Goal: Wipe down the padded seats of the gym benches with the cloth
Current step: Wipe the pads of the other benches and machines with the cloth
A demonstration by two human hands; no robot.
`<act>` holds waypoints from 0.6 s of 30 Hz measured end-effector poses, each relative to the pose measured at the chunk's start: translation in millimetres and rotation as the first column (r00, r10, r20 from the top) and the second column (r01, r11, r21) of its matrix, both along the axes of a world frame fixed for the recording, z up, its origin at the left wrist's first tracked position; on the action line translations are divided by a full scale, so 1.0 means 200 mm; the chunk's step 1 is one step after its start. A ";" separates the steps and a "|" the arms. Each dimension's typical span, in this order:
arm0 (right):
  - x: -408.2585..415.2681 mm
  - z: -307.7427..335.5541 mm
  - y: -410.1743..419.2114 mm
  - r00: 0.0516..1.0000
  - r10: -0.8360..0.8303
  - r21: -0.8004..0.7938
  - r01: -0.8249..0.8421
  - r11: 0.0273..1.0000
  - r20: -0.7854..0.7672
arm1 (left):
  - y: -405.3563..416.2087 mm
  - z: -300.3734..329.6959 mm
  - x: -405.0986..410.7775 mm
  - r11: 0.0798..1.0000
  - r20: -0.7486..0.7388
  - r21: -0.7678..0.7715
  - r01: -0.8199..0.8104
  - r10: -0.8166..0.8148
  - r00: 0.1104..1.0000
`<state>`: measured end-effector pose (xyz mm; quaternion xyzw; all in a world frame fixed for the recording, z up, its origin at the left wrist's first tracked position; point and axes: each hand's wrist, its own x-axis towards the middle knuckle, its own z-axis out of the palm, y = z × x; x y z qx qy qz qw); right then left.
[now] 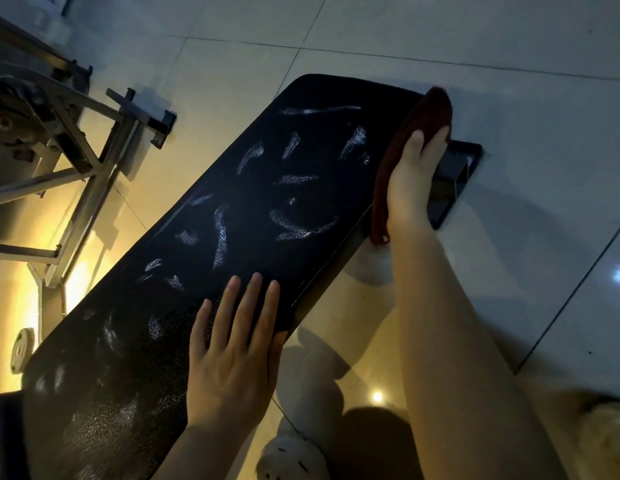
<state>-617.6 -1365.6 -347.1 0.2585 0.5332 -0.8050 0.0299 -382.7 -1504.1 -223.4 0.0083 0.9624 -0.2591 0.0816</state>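
Observation:
A long black padded bench seat [204,258] runs diagonally from bottom left to upper right, its cracked surface marked with pale scuffs. A dark red cloth [410,143] is draped over the seat's right edge near the far end. My right hand [414,185] presses on the cloth there, fingers pointing away from me. My left hand [236,355] lies flat on the near part of the seat, fingers spread, holding nothing.
A metal gym frame [76,161] with bars stands to the left of the bench. A black base foot [457,174] of the bench shows under the far end. Glossy floor tiles [509,98] surround everything. White slippers [294,459] are at the bottom.

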 end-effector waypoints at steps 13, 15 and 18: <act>0.36 0.06 -0.16 0.972 0.095 0.208 -0.049 0.977 -0.214 | 0.01 0.00 0.00 1.000 -0.005 0.008 0.011 -0.011 1.000; 0.15 0.04 -0.09 0.986 0.042 0.158 -0.016 0.987 -0.163 | 0.00 0.00 0.00 1.000 -0.019 0.021 0.020 -0.020 1.000; -0.02 -0.02 0.00 0.994 0.016 0.121 -0.003 0.993 -0.110 | 0.00 0.00 0.00 0.999 -0.026 0.039 0.019 -0.018 0.999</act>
